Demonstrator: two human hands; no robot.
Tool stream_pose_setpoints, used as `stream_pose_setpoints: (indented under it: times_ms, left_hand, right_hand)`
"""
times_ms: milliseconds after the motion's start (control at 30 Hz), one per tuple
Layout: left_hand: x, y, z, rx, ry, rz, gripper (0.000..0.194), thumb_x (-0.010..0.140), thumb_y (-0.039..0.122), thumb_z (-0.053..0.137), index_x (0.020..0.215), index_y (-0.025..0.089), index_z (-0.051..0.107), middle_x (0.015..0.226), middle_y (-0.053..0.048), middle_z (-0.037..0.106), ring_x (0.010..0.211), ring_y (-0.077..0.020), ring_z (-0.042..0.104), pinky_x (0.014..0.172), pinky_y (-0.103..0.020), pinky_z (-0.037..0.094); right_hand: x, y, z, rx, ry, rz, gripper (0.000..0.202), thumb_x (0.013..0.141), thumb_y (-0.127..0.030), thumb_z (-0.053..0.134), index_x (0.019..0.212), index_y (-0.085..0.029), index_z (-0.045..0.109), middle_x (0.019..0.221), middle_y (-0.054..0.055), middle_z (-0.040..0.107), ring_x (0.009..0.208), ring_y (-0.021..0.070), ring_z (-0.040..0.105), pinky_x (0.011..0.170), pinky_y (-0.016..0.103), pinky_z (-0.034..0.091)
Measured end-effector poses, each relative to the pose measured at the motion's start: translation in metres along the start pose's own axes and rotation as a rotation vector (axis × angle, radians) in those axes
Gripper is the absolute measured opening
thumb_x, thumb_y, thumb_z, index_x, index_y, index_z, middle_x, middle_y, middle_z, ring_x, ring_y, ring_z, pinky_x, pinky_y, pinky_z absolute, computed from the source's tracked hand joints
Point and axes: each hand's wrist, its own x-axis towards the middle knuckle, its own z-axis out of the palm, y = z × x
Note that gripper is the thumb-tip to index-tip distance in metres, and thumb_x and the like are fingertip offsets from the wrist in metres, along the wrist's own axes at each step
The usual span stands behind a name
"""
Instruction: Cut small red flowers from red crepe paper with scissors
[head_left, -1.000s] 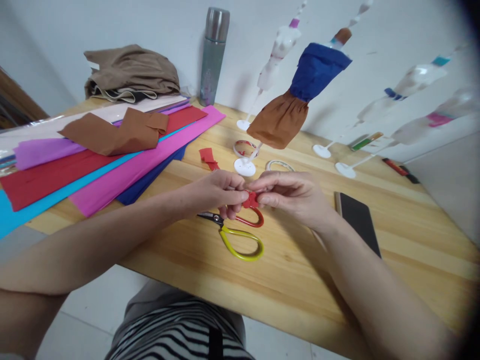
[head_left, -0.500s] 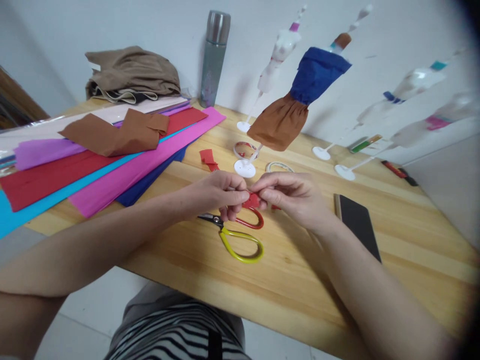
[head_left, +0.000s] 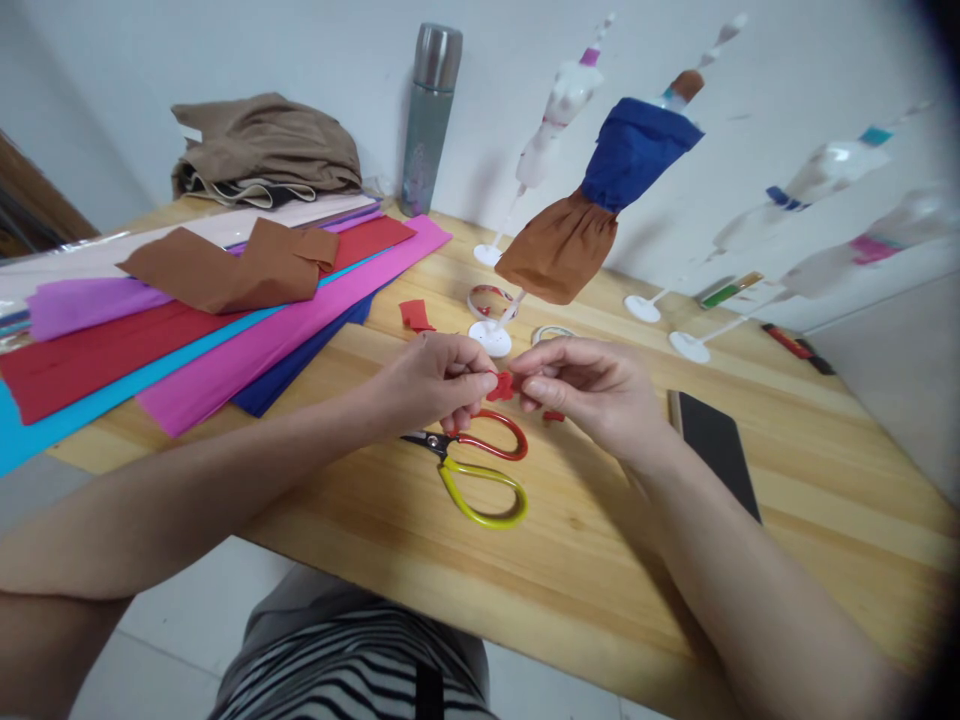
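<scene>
A small crinkled piece of red crepe paper (head_left: 500, 387) is held up over the table between my hands. My left hand (head_left: 454, 380) pinches its left side between thumb and curled fingers. At its right edge, my right hand (head_left: 581, 390) has thumb and forefinger drawn together on the paper; the exact contact is partly hidden. Beneath my hands lie scissors (head_left: 486, 510) with one yellow and one red handle, blades pointing left and partly covered by my left hand. A red scrap (head_left: 553, 416) rests below my right hand, and a larger red piece (head_left: 414, 315) lies beyond my left.
Coloured paper sheets (head_left: 225, 375) and brown paper (head_left: 232, 270) cover the left side. Behind stand a flask (head_left: 429, 120) and a small dress form (head_left: 637, 150) in blue and brown paper. Other white forms (head_left: 562, 95), tape rolls (head_left: 553, 332) and a black phone-like object (head_left: 716, 450) are around.
Both hands have shifted slightly upward in the view. My right fingertips have moved a little away from my left, and more of the red paper and the scrap below shows.
</scene>
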Motion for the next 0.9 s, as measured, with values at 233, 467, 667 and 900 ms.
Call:
stream_pose_setpoints:
  times_ms: [233, 467, 667, 900]
  left_hand:
    - [-0.001, -0.002, 0.002, -0.061, 0.139, 0.114, 0.014, 0.082, 0.004, 0.061, 0.07, 0.012, 0.063, 0.055, 0.003, 0.063, 0.047, -0.0057, 0.059, 0.05, -0.015, 0.052]
    - [-0.003, -0.004, 0.005, -0.054, 0.138, 0.191, 0.013, 0.081, 0.002, 0.061, 0.073, 0.012, 0.065, 0.058, 0.003, 0.065, 0.05, -0.0038, 0.06, 0.053, -0.012, 0.051]
    - [-0.003, -0.007, 0.004, -0.043, 0.129, 0.202, 0.011, 0.081, 0.005, 0.061, 0.074, 0.013, 0.064, 0.059, 0.003, 0.064, 0.051, -0.0047, 0.06, 0.054, -0.014, 0.051]
    - [-0.002, -0.006, 0.005, -0.029, 0.12, 0.176, 0.012, 0.083, 0.006, 0.061, 0.074, 0.013, 0.065, 0.059, 0.003, 0.063, 0.051, -0.0048, 0.06, 0.055, -0.014, 0.051]
  right_hand:
    - [-0.005, -0.006, 0.009, -0.075, 0.051, -0.078, 0.017, 0.071, -0.037, 0.088, 0.071, -0.027, 0.074, 0.06, -0.001, 0.06, 0.053, 0.0131, 0.048, 0.045, 0.029, 0.04]
    - [-0.009, -0.006, 0.016, -0.2, 0.148, -0.12, 0.021, 0.074, -0.043, 0.085, 0.072, -0.027, 0.072, 0.06, 0.0, 0.06, 0.054, 0.0142, 0.046, 0.047, 0.03, 0.036]
    - [-0.01, -0.006, 0.017, -0.254, 0.181, -0.171, 0.014, 0.075, -0.032, 0.08, 0.069, -0.025, 0.07, 0.058, -0.001, 0.058, 0.055, 0.0139, 0.048, 0.049, 0.03, 0.034]
    - [-0.011, -0.008, 0.017, -0.292, 0.142, -0.202, 0.012, 0.078, -0.026, 0.077, 0.069, -0.024, 0.069, 0.061, 0.0, 0.06, 0.055, 0.0137, 0.049, 0.049, 0.03, 0.035]
